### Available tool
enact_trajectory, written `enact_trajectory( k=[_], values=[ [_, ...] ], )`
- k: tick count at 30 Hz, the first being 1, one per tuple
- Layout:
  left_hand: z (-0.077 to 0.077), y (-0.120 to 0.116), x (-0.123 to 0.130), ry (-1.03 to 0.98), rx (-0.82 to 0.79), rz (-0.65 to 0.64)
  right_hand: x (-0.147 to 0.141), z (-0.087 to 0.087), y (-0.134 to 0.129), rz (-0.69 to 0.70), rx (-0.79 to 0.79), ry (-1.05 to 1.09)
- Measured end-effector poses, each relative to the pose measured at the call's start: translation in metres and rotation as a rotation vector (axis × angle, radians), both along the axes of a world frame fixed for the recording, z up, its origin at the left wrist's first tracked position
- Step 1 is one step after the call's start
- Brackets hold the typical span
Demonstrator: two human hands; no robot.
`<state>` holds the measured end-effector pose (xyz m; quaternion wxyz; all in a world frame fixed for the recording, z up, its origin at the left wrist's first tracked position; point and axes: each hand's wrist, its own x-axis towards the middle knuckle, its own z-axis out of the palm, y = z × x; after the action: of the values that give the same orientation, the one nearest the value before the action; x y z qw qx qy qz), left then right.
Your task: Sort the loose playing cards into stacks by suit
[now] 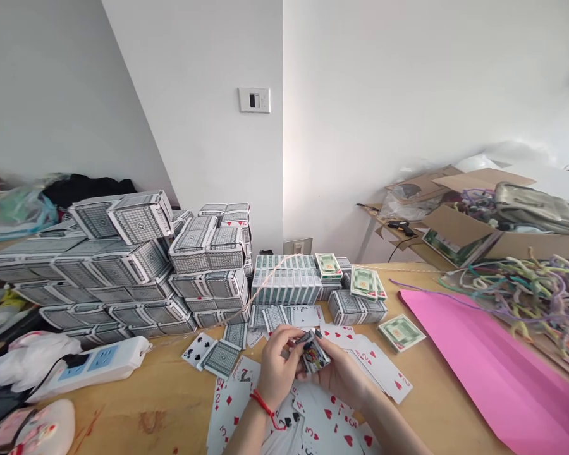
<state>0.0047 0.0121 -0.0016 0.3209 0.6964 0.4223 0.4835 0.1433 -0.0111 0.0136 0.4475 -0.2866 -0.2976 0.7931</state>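
My left hand and my right hand meet at the lower centre, both closed around a small card piece with a dark, colourful face. A red cord circles my left wrist. Under and around my hands lie loose playing cards, many face up with hearts, spades and diamonds. Patterned card backs show to the left of my hands. Just beyond them stands a row of green-and-white card boxes. A single green card box lies to the right.
Tall stacks of grey patterned card blocks fill the left and centre back. A power strip lies at left. Pink paper, tangled coloured cords and an open cardboard box are at right.
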Motion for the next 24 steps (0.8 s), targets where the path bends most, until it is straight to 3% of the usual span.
enact_trajectory(
  k=[11,17,20,24],
  values=[
    [-0.003,-0.003,0.002,0.008,0.081,0.056,0.005,-0.007,0.004,0.037,-0.104,0.045],
    [-0.014,0.000,-0.006,-0.063,0.013,0.187,0.003,-0.007,0.006,-0.113,-0.095,-0.010],
    [-0.011,0.000,-0.006,-0.044,0.074,0.141,0.002,-0.008,0.007,-0.210,-0.019,-0.067],
    [-0.001,-0.006,-0.001,0.030,0.121,-0.036,0.001,-0.009,0.006,-0.326,0.076,-0.184]
  ],
)
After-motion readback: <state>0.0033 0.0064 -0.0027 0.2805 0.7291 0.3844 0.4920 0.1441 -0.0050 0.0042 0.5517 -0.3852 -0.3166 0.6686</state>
